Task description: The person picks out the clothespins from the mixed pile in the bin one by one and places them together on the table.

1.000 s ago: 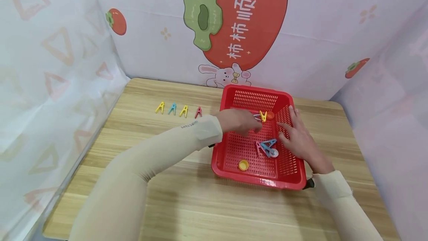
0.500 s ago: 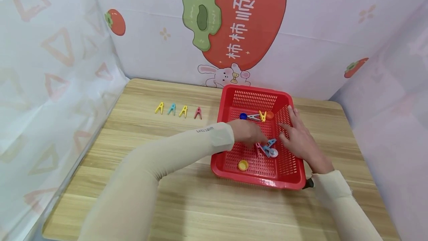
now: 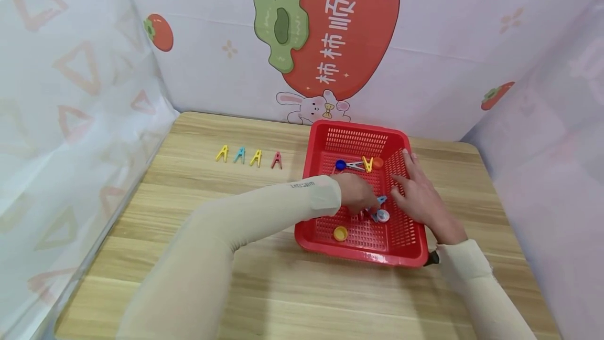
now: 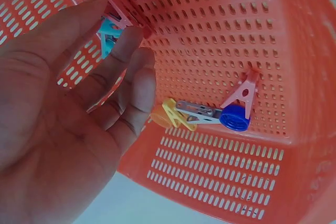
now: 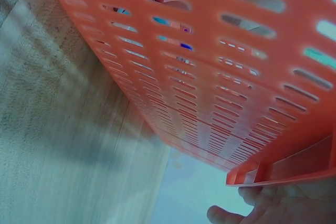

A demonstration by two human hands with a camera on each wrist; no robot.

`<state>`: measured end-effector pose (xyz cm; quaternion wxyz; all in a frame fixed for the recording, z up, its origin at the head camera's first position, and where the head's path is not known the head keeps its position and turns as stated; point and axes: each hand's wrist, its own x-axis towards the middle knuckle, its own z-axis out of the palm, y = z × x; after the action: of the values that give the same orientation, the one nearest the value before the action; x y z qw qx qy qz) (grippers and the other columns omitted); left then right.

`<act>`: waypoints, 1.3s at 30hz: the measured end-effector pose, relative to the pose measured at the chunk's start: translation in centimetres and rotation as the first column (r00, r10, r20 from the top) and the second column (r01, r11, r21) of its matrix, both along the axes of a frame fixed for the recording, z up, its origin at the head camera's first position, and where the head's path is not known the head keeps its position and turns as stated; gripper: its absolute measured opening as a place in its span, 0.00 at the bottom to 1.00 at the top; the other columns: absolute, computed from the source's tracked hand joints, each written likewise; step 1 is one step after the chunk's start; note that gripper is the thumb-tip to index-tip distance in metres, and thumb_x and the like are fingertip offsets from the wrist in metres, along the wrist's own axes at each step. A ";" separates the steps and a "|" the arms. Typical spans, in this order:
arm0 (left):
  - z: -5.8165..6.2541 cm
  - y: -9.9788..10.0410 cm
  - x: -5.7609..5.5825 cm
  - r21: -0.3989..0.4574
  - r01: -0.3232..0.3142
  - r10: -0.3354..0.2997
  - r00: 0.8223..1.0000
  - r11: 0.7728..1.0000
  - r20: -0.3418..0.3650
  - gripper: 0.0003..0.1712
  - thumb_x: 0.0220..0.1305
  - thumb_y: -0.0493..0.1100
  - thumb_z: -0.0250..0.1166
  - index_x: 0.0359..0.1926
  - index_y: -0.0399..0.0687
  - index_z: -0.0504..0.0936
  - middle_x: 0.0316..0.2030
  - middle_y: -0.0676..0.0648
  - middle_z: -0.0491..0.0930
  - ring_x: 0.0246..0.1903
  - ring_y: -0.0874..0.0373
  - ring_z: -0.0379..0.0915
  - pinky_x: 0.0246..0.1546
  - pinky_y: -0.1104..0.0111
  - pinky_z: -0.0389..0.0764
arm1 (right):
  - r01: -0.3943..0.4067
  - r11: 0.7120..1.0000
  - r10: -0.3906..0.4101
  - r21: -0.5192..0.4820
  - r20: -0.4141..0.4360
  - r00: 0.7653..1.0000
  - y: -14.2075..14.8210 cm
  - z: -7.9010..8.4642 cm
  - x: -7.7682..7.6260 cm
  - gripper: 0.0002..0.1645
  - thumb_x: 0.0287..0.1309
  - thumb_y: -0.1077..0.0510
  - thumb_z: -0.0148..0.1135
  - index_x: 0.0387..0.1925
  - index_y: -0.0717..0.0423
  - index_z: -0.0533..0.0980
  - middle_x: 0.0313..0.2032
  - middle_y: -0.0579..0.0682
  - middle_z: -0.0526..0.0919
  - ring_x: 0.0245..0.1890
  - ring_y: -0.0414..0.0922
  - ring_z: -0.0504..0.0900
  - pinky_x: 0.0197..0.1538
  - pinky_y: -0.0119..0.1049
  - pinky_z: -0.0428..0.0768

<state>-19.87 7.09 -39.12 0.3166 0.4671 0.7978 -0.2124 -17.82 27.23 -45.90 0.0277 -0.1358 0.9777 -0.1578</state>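
Wooden table (image 3: 330, 298), hands (image 3: 357, 193) now closer together

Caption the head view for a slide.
Left hand inside a red plastic basket, right hand at its rim, four clothespins lined up on the table.

Head view bright and diffuse; soft shadows on the table (image 3: 306, 290); slight glare on the red basket (image 3: 373, 257), near side; 2 wrist views hazier, bluish.
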 end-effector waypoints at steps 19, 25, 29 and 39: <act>-0.7 1.0 0.2 -0.040 0.000 0.002 0.998 0.999 0.060 0.29 0.80 0.45 0.65 0.75 0.72 0.71 0.64 0.58 0.79 0.58 0.62 0.73 0.64 0.65 0.79 | 0.003 1.000 -0.003 0.008 -0.008 1.000 -0.1 -0.1 0.1 0.32 0.70 0.58 0.61 0.69 0.72 0.76 0.88 0.63 0.36 0.88 0.67 0.34 0.79 0.75 0.54; -0.5 0.8 0.6 -0.024 -0.023 0.024 0.998 0.999 0.061 0.28 0.80 0.44 0.66 0.73 0.72 0.73 0.63 0.60 0.79 0.55 0.63 0.73 0.59 0.67 0.80 | 0.006 1.000 -0.006 0.009 0.000 1.000 -0.1 0.0 0.1 0.31 0.69 0.58 0.61 0.68 0.74 0.76 0.88 0.64 0.35 0.87 0.69 0.36 0.79 0.76 0.54; -0.3 0.8 1.0 -0.001 -0.052 0.052 0.997 0.999 0.051 0.27 0.79 0.43 0.67 0.72 0.72 0.74 0.60 0.61 0.79 0.53 0.64 0.72 0.58 0.69 0.80 | 0.008 1.000 -0.008 0.018 0.002 1.000 -0.1 0.0 0.1 0.31 0.69 0.58 0.61 0.68 0.74 0.76 0.88 0.65 0.35 0.87 0.69 0.37 0.79 0.76 0.54; 0.3 0.3 1.5 0.037 -0.121 0.119 0.991 0.992 0.058 0.31 0.77 0.43 0.70 0.73 0.74 0.75 0.56 0.62 0.80 0.49 0.66 0.71 0.51 0.73 0.78 | 0.011 1.000 -0.011 0.018 0.003 1.000 -0.3 0.0 0.1 0.31 0.69 0.59 0.61 0.68 0.73 0.77 0.88 0.65 0.35 0.87 0.70 0.37 0.79 0.76 0.54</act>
<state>-18.35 7.37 -38.80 0.3413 0.4304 0.8195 -0.1635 -17.71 26.97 -45.88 0.0296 -0.1300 0.9797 -0.1495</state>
